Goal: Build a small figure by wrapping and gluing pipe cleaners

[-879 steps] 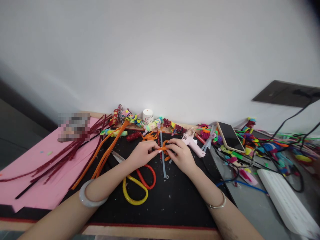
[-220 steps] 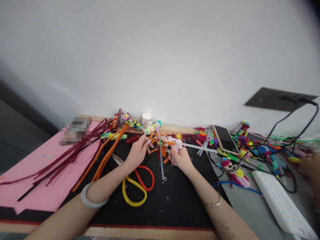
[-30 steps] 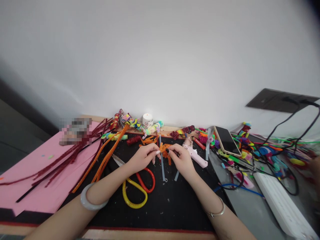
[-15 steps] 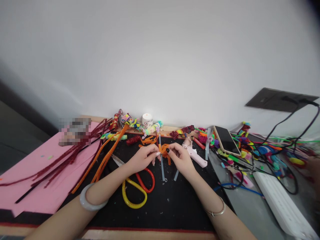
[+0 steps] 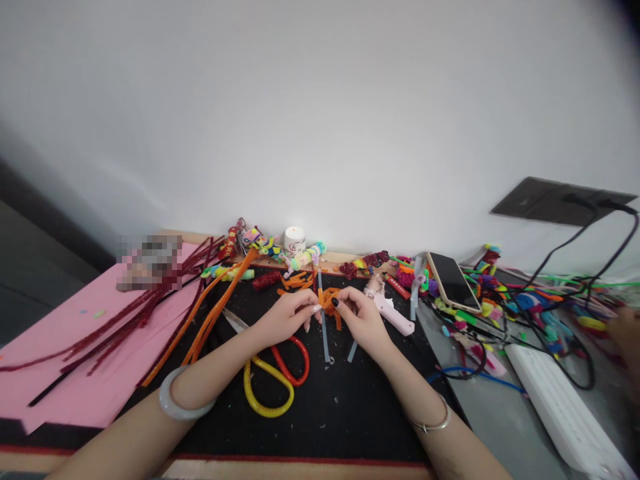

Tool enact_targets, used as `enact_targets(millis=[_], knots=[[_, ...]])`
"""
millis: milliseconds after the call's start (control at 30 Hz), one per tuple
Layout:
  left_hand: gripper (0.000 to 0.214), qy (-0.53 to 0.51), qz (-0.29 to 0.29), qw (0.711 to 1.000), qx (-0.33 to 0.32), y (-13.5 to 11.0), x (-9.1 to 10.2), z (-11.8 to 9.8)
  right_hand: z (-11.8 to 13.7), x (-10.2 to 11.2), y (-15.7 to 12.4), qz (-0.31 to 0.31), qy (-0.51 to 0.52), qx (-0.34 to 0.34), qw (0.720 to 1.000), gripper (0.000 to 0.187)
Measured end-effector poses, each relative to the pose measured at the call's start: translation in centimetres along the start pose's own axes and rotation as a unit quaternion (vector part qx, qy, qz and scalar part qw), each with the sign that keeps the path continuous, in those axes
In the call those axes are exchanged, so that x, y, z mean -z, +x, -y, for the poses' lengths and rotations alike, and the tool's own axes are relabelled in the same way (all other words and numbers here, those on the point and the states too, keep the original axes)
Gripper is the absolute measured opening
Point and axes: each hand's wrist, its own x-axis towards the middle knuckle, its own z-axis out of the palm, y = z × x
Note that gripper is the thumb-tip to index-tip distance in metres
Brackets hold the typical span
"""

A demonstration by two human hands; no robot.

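Over the black mat (image 5: 345,413), my left hand (image 5: 286,316) and my right hand (image 5: 364,317) meet, both pinched on a small orange pipe-cleaner piece (image 5: 329,299) held between their fingertips. A clear glue stick (image 5: 324,327) lies on the mat just under the piece. Red-and-yellow scissors (image 5: 273,373) rest beside my left wrist. The pink glue gun (image 5: 389,308) lies to the right of my right hand.
Long orange pipe cleaners (image 5: 215,307) and dark red ones (image 5: 125,313) spread over a pink sheet (image 5: 75,360) at left. A phone (image 5: 454,280), cables, colourful scraps and a white power strip (image 5: 565,407) crowd the right. Another person's hand (image 5: 627,333) shows at the right edge.
Over the last second both hands stay pinched on the orange piece with barely any shift. About seven seconds ago my right hand held the pink glue gun, which now lies on the mat.
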Motion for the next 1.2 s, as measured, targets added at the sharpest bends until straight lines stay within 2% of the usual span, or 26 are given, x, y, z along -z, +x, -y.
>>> enact_targets(millis=[200, 433, 633, 1200], knots=[[0.017, 0.023, 0.006, 1.000, -0.005, -0.04, 0.02, -0.16, 0.13, 0.02, 0.00, 0.010, 0.003, 0.005, 1.000, 0.008], [0.026, 0.090, 0.010, 0.996, -0.023, -0.20, 0.28, -0.81, 0.24, 0.10, -0.30, 0.004, -0.092, 0.081, 0.992, 0.012], [0.027, 0.128, 0.012, 0.992, -0.015, -0.19, 0.12, -0.80, 0.22, -0.10, -0.42, 0.011, -0.111, 0.108, 0.988, 0.013], [0.028, 0.177, 0.035, 0.984, -0.002, -0.31, -0.14, -0.60, 0.52, -0.31, -0.59, 0.041, -0.135, 0.132, 0.981, 0.012]])
